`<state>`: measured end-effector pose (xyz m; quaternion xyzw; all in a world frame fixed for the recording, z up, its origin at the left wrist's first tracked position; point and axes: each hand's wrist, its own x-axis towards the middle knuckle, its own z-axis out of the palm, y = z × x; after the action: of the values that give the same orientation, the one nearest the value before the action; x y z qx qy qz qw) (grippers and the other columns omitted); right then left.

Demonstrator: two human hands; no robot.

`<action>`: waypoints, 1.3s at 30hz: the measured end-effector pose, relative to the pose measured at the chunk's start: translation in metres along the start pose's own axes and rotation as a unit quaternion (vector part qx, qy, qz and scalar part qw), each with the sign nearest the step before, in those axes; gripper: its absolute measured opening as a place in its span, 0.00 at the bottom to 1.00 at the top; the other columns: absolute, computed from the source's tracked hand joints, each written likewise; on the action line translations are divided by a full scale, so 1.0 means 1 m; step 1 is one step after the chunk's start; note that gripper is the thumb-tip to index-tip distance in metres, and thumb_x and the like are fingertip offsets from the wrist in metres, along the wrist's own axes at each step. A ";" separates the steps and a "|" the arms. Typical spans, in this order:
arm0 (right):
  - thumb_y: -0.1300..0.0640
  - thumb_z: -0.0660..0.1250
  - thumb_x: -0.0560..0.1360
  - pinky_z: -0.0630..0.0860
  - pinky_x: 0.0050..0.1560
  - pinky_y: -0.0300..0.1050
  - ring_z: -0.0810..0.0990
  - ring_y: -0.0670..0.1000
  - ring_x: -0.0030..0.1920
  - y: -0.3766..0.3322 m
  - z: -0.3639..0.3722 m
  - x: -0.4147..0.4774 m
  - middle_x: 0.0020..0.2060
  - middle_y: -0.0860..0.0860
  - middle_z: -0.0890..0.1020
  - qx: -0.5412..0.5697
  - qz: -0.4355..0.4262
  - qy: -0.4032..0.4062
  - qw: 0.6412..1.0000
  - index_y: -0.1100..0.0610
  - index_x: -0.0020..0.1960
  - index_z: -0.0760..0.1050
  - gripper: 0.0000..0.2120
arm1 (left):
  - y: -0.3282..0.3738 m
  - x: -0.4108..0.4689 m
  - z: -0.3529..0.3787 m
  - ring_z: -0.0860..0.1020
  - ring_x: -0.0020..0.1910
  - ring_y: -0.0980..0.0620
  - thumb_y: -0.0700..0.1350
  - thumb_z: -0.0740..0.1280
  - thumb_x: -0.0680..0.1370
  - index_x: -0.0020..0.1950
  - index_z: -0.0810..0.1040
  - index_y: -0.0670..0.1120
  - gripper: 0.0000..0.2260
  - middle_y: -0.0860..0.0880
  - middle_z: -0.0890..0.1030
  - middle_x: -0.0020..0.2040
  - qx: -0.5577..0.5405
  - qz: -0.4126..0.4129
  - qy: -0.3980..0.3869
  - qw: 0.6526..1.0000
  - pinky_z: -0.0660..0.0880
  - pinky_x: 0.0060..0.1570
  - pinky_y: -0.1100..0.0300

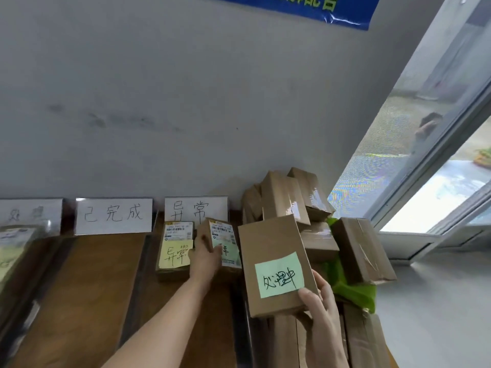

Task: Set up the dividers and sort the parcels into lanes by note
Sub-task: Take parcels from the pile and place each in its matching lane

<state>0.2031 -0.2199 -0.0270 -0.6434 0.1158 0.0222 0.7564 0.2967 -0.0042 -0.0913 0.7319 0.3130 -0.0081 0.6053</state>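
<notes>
My left hand (205,257) grips a small brown parcel with a shipping label and a green note (221,241), held in the lane under the sign 异常 (196,209). A parcel with a yellow 异常 note (176,249) lies flat in that same lane, just left of it. My right hand (320,305) holds up a larger brown parcel (273,264) by its lower right corner; a green note on it reads 处理中. Dark dividers (138,274) run between the wooden lanes.
A pile of taped brown parcels (305,203) leans against the wall at the right, over a green bag (356,290). The sign 已完成 (114,215) heads the middle lane. A bagged parcel (13,248) lies in the far-left lane. A window (425,128) is at the right.
</notes>
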 end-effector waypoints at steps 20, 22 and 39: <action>0.44 0.72 0.51 0.76 0.51 0.50 0.82 0.59 0.56 0.010 -0.001 0.009 0.53 0.55 0.85 -0.024 0.011 -0.008 1.000 0.48 0.61 0.75 0.38 | -0.043 0.001 0.001 0.42 0.79 0.48 0.50 0.63 0.80 0.80 0.48 0.55 0.33 0.49 0.44 0.81 0.535 0.262 -0.079 0.799 0.45 0.76 0.51; 0.44 0.72 0.51 0.77 0.50 0.50 0.82 0.58 0.54 0.010 -0.001 0.009 0.52 0.54 0.85 -0.025 0.012 -0.009 1.000 0.48 0.61 0.75 0.38 | -0.035 0.003 0.001 0.45 0.79 0.46 0.47 0.61 0.81 0.80 0.49 0.53 0.31 0.47 0.47 0.81 0.556 0.256 -0.054 0.789 0.47 0.76 0.50; 0.42 0.72 0.51 0.77 0.47 0.48 0.83 0.55 0.52 0.011 -0.002 0.004 0.50 0.50 0.85 -0.024 0.032 -0.024 0.999 0.48 0.63 0.72 0.41 | -0.019 -0.009 -0.009 0.47 0.79 0.46 0.47 0.64 0.80 0.80 0.53 0.51 0.31 0.46 0.51 0.81 0.536 0.248 -0.018 0.807 0.49 0.76 0.51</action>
<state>0.2043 -0.2200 -0.0381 -0.6567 0.1172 0.0643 0.7422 0.2774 0.0007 -0.1018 0.9924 0.0559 -0.0369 0.1035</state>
